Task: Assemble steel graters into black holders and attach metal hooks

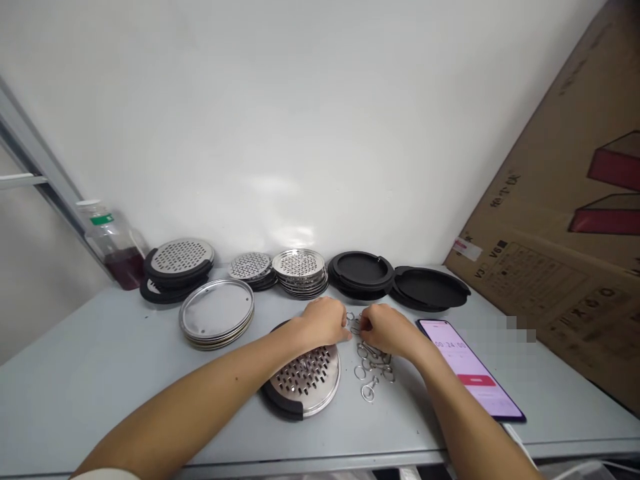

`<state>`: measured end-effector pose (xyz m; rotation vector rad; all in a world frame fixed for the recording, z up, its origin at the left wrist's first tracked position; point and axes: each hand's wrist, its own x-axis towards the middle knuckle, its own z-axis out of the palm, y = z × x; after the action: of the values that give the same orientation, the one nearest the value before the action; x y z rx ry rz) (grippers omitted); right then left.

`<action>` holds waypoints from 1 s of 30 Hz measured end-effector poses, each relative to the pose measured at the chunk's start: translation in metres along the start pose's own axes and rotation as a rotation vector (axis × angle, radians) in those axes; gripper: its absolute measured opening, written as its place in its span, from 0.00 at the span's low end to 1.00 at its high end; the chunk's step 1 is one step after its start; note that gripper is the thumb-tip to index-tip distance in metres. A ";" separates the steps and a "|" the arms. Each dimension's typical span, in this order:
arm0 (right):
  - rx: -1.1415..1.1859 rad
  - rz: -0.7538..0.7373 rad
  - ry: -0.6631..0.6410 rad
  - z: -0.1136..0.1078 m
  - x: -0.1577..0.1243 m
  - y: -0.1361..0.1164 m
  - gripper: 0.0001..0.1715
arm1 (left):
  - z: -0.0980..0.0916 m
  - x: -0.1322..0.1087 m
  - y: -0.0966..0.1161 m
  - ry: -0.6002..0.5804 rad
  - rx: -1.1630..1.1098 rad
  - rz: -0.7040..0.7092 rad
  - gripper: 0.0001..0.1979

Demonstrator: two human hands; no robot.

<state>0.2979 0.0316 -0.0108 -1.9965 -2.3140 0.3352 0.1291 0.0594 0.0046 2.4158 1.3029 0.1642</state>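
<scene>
My left hand (326,321) is closed, its fingers curled above the far edge of a round metal grater disc (315,383) with a black rim piece. Anything inside its fingers is hidden. Close by on the right, my right hand (387,330) is pinched over the far end of a loose cluster of small metal rings with short stems (368,390). What its fingertips hold is too small to make out. The grater lies flat on the table, partly covered by my left forearm.
Along the wall stand stacked metal plates (217,310), rimmed graters (181,257), bare grater discs (299,263) and black round holders (363,270). A phone showing a timer (470,373) lies right of my right forearm. A jar of dark liquid (123,263) and a cardboard box (565,267) flank the table.
</scene>
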 end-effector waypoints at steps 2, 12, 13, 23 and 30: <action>0.009 -0.005 0.003 -0.001 0.000 0.001 0.08 | 0.001 0.004 0.001 -0.024 0.007 -0.013 0.09; 0.001 0.001 0.029 0.001 0.002 -0.003 0.10 | 0.002 0.008 0.000 -0.069 -0.102 -0.035 0.05; -0.005 0.004 0.033 0.002 0.002 -0.004 0.10 | 0.001 0.006 -0.002 -0.060 -0.128 -0.036 0.04; 0.059 -0.041 0.124 -0.003 -0.004 -0.025 0.09 | -0.038 -0.046 -0.052 0.105 -0.487 -0.062 0.13; 0.211 -0.329 0.364 -0.026 -0.015 -0.069 0.06 | -0.036 -0.075 -0.057 0.157 -0.886 -0.070 0.16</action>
<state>0.2387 0.0112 0.0305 -1.4129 -2.2114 0.1667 0.0325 0.0355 0.0214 1.6178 1.0520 0.7477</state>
